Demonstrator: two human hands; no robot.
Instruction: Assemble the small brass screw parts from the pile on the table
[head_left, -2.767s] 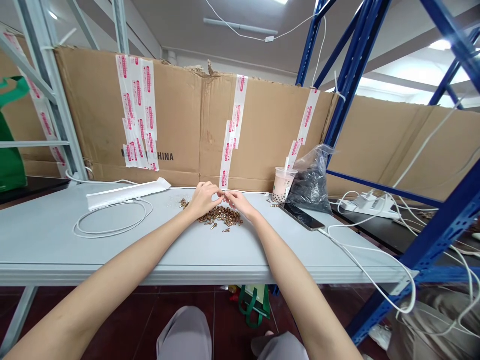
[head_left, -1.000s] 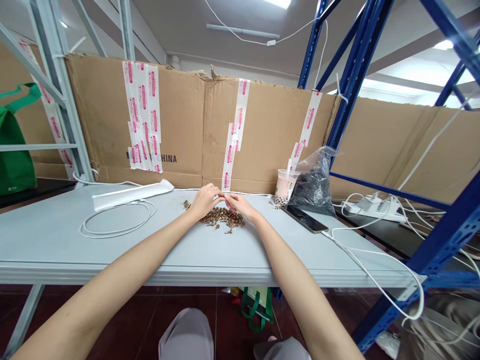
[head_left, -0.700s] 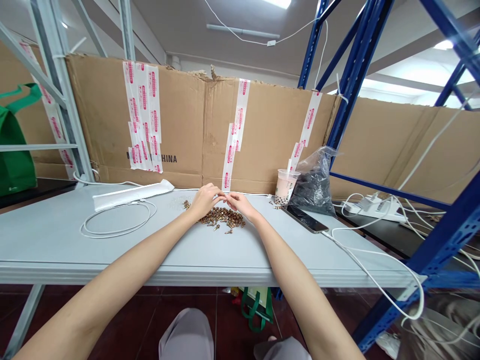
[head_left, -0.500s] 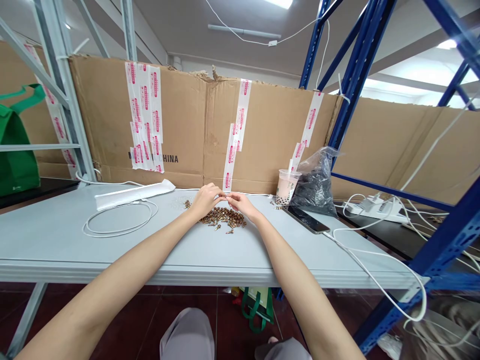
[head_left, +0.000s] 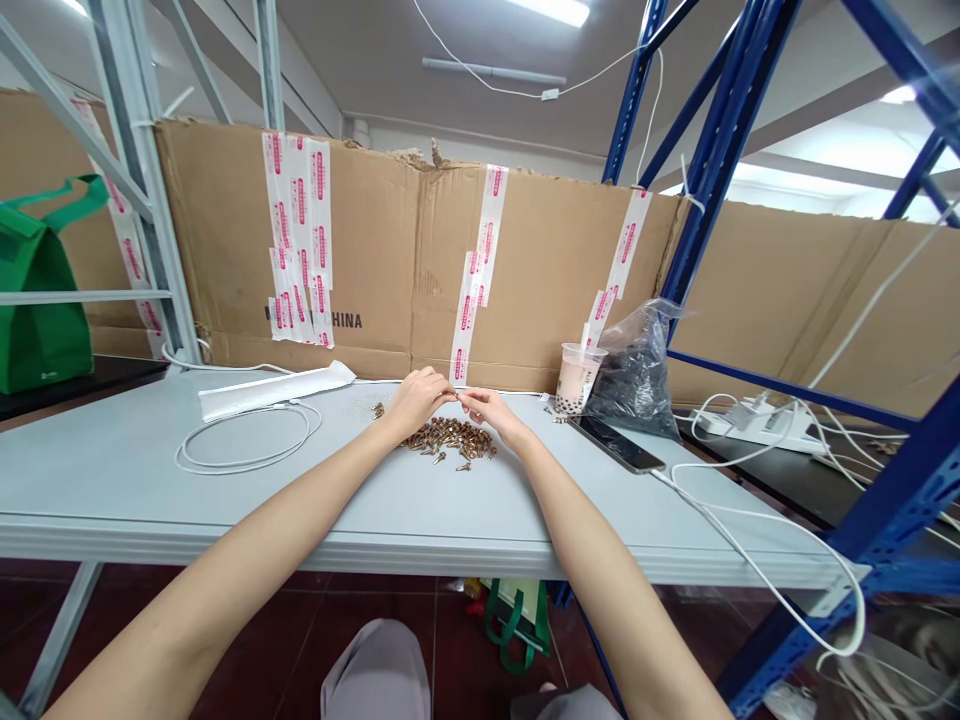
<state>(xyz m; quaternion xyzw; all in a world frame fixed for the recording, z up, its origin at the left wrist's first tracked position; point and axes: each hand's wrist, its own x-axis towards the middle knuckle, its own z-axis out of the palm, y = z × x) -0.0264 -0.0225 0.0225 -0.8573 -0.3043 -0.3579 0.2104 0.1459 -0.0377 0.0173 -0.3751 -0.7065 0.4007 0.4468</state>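
"What are your fingers doing?"

"My left hand (head_left: 415,400) and right hand (head_left: 491,412) meet tip to tip over the far side of the heap of screws (head_left: 457,437). On each, I have thumb and fingertips pinched together on one small brownish piece (head_left: 455,397). It is too small for me to tell its shape."

"And the heap itself?"

"It's brassy, lying loose on the grey table (head_left: 225,510), below my hands. A couple of screws sit just off its near edge, and a few more lie just beyond its left end, partly behind my left hand."

"What's to the right of it?"

"Nearest the heap on that side are the phone (head_left: 619,445), lying flat, and a lidded cup (head_left: 577,380), upright, a bit farther back. A clear plastic bag (head_left: 636,385) with dark contents stands beside the cup, farther from the heap."

"To the left?"

"A white cable (head_left: 247,465) lies coiled, well apart from the heap, with a folded white strip (head_left: 277,390) just behind the coil."
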